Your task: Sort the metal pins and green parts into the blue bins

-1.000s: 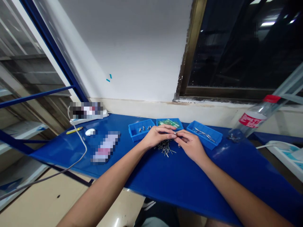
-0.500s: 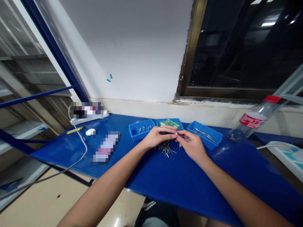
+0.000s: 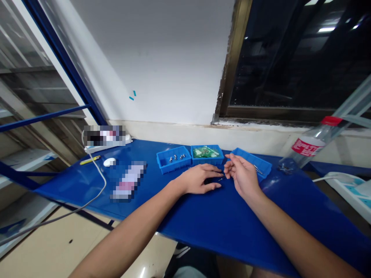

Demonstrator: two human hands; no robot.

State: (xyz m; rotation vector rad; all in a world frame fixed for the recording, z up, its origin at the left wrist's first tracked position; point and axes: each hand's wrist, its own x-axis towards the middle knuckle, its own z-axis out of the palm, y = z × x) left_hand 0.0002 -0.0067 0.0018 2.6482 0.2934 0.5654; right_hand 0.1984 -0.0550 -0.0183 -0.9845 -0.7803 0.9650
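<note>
My left hand (image 3: 202,178) lies palm down over the pile of thin metal pins, fingers spread and the thumb apart. It hides most of the pile; a few pins (image 3: 220,178) show by its fingertips. My right hand (image 3: 244,175) is raised just right of it, in front of the right blue bin (image 3: 265,170). Its fingers are curled in, with thumb and forefinger close together; whatever they hold, if anything, is too small to make out. Long metal rods (image 3: 257,169) lie in that bin, partly behind my hand.
A left blue bin (image 3: 164,168) holds several small metal fittings (image 3: 175,157); a middle blue bin (image 3: 207,159) holds green bags (image 3: 204,151). A bottle (image 3: 308,144) stands right. A yellow-handled cutter (image 3: 89,160), white mouse-like object (image 3: 109,161) and cable (image 3: 102,179) lie left.
My hands, fingertips together over the pile before, have parted. The left has lowered onto the pins and spread its fingers; the right has shifted right and turned its palm inward.
</note>
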